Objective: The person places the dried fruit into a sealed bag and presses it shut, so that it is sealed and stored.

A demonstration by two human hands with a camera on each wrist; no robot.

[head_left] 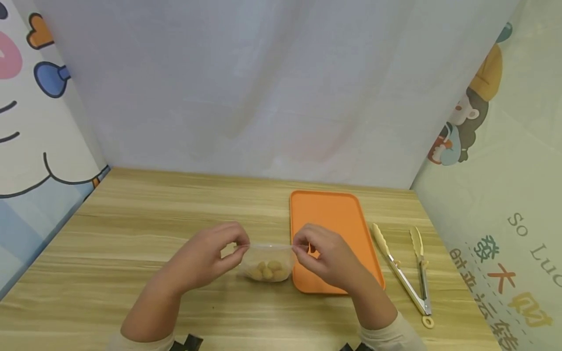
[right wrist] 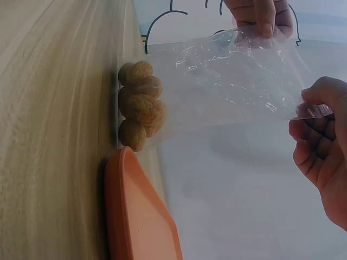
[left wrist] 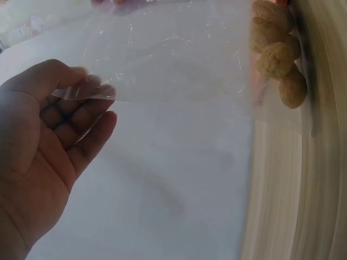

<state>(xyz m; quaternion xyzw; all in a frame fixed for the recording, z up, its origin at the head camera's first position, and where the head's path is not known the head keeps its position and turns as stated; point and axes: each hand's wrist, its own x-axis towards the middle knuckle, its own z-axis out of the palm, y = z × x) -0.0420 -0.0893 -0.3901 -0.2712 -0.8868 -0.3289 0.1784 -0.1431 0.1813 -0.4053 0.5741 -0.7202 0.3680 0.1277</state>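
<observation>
A clear plastic bag point(head_left: 269, 258) stands on the table, stretched between the two hands. Several round brown balls point(right wrist: 142, 108), perhaps fried food or nuts, lie in its bottom. My left hand point(head_left: 215, 253) pinches one upper corner between thumb and fingers; in the left wrist view the film point(left wrist: 162, 54) runs out from that pinch. The opposite upper corner is pinched by my right hand point(head_left: 324, 254), which hangs over the edge of an orange tray point(head_left: 329, 214). Whether the bag's mouth is sealed, I cannot tell.
Right of the tray lie tongs point(head_left: 408, 285) with pale yellow tips, spread apart, a ring at the near end. Wood-grain table point(head_left: 175, 204) surrounds the bag. A pale curtain point(head_left: 263, 97) rises behind, with printed cloths at both sides.
</observation>
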